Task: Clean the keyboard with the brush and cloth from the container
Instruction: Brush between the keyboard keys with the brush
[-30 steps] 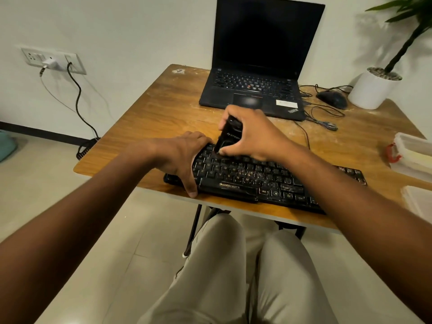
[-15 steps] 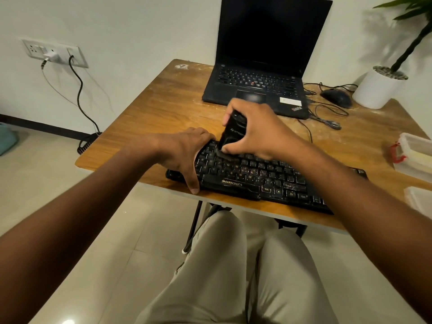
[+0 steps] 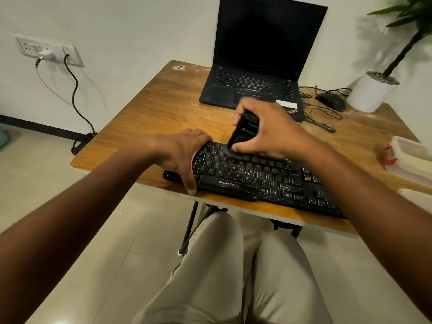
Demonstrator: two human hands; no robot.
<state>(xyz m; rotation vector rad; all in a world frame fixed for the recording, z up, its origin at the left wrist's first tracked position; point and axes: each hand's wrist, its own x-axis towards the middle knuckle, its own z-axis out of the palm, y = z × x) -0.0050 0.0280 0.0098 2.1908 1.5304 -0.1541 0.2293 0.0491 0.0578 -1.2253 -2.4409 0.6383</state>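
A black dusty keyboard [image 3: 257, 181] lies along the near edge of the wooden table [image 3: 152, 118]. My right hand [image 3: 271, 129] grips a black brush [image 3: 243, 132], held upright with its bristles down on the upper key rows, left of centre. My left hand [image 3: 184, 153] clamps the keyboard's left end, thumb over the front edge and fingers over the back. A clear container [image 3: 413, 157] with a red latch sits at the right table edge. No cloth shows from here.
A black laptop [image 3: 257, 85] stands open behind the keyboard. A black mouse [image 3: 330, 101] with loose cables and a white plant pot [image 3: 371, 92] are at the back right. A second clear lid or tub [image 3: 418, 195] lies at the right edge. My knees are under the table.
My right hand has shifted the brush slightly along the upper key rows. My left hand has kept its hold on the keyboard's left end. The camera view has tilted a little.
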